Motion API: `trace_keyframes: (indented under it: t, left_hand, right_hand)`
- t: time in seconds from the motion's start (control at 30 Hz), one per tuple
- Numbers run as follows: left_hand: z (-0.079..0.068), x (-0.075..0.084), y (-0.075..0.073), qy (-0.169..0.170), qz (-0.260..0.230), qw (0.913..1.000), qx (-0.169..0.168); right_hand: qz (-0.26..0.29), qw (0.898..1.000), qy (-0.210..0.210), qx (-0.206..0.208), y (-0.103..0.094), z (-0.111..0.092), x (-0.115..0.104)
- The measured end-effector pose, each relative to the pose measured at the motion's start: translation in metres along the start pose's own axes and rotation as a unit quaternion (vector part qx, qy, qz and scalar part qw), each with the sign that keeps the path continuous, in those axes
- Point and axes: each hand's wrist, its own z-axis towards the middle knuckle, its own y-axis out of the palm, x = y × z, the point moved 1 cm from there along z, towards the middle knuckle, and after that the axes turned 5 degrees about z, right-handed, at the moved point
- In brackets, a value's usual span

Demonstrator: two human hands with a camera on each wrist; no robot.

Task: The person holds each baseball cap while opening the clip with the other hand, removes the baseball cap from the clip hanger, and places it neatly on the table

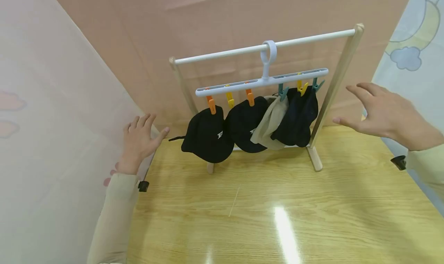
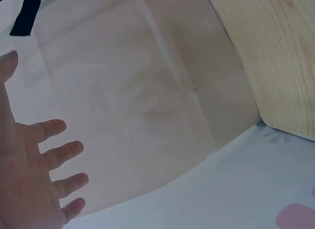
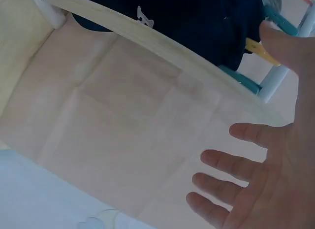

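Note:
Both hands are apart from the rack and hold nothing. My left hand hovers left of the rack with fingers spread, nearest a black cap whose strap sticks out toward it. On the other side, my right hand is raised with thumb and fingers apart, near a dark navy cap. Between these hang another black cap and a beige cap. Orange, yellow and teal clips, such as the orange clip, pin the caps to a white hanger.
The hanger's loop hooks over the white rail of a wooden-legged rack. It stands at the back of a wood-grain table. A pink cloth backs it, with pale patterned cloths at the sides.

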Motion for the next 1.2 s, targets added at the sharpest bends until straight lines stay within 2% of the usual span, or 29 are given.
trace_keyframes:
  t: [0.2,0.4,0.53,0.73,1.0,1.2]
  left_hand:
    - [-0.006,0.011,0.001,0.011,-0.031,0.9986,0.042]
    - [-0.007,0.019,-0.003,0.02,-0.078,0.9939,0.076]
    - [-0.006,0.024,-0.005,0.026,-0.098,0.9905,0.094]
    - [-0.007,0.031,-0.009,0.029,-0.107,0.9878,0.109]
    - [-0.012,0.045,-0.01,0.046,-0.117,0.9811,0.148]
    - [-0.012,0.052,-0.011,0.05,-0.13,0.9774,0.159]
  right_hand:
    - [0.003,1.0,-0.011,0.029,-0.003,-0.002,-0.024]
    - [0.037,0.994,-0.068,0.078,-0.002,-0.004,-0.048]
    - [0.097,0.984,-0.105,0.107,-0.001,-0.003,-0.059]
    - [0.187,0.963,-0.151,0.126,0.007,0.005,-0.072]
    - [0.204,0.953,-0.174,0.139,0.016,0.014,-0.093]
    - [0.223,0.941,-0.196,0.164,0.015,0.017,-0.112]
